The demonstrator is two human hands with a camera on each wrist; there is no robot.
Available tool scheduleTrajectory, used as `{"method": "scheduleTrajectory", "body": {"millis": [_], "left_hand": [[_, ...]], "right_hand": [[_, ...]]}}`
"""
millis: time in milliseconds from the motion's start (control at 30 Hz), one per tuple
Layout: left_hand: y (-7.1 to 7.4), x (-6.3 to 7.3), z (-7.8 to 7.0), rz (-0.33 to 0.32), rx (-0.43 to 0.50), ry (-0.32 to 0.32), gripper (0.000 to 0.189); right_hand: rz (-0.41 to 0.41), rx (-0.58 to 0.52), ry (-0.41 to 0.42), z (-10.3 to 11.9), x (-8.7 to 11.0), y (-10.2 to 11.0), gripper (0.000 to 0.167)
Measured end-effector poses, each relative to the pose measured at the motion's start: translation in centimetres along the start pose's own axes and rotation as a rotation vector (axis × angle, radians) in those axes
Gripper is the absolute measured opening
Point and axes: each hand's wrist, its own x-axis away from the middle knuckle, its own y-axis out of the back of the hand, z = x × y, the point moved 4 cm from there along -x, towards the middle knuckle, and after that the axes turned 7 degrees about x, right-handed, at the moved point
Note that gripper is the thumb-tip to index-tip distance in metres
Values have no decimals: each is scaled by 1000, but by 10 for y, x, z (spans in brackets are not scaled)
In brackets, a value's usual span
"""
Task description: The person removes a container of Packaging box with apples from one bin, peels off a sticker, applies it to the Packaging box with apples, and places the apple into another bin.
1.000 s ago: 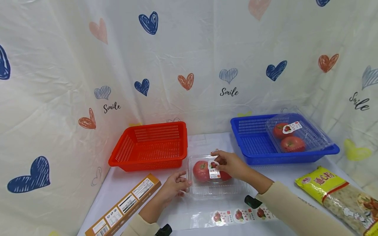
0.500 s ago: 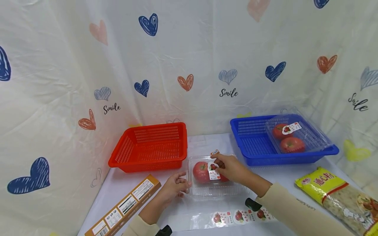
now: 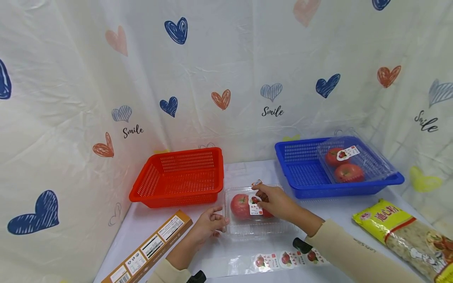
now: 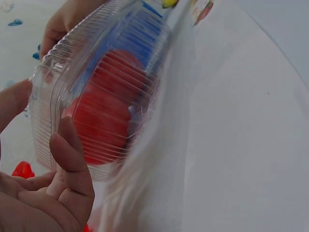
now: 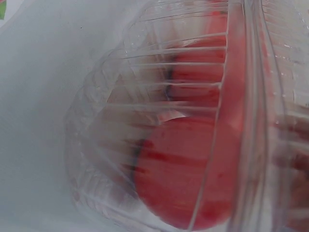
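On the table's middle sits a clear plastic clamshell box [image 3: 244,230], lid down, with two red apples [image 3: 240,206] inside. A white label [image 3: 255,211] with an apple picture lies on its lid. My left hand [image 3: 207,226] holds the box's left edge; in the left wrist view its fingertips [image 4: 67,159] meet the clear rim. From the right, my right hand [image 3: 277,202] reaches over the lid, its bent fingers touching the label and partly covering it. The right wrist view shows an apple [image 5: 188,174] through the ribbed plastic, blurred.
A red basket [image 3: 212,196] stands behind left. The blue basket [image 3: 308,192] at back right carries another labelled apple box [image 3: 376,165]. A strip of apple labels [image 3: 286,259] lies in front. An orange carton [image 3: 148,247] is at left, a yellow-topped food bag [image 3: 400,236] at right.
My right fingertips have shifted slightly over the label, uncovering a small orange-and-white patch beyond the index finger. The left hand and the box stay put. The head view drifts slightly.
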Motion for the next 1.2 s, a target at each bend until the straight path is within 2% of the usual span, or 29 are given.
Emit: {"method": "scheduleTrajectory", "body": {"millis": [367, 833, 933, 1100, 1200], "left_hand": [[1, 0, -3, -4, -5, -13, 73], [4, 0, 1, 8, 5, 7, 70], [3, 1, 0, 11, 6, 3, 69], [0, 2, 0, 19, 16, -10, 70], [-1, 2, 0, 19, 24, -10, 71]], "right_hand": [[-1, 9, -7, -2, -6, 0, 47], [23, 43, -118, 1, -8, -2, 57], [13, 63, -64, 2, -6, -3, 54], [-20, 113, 97, 9, 6, -1, 53], [-21, 199, 174, 13, 12, 0, 47]]}}
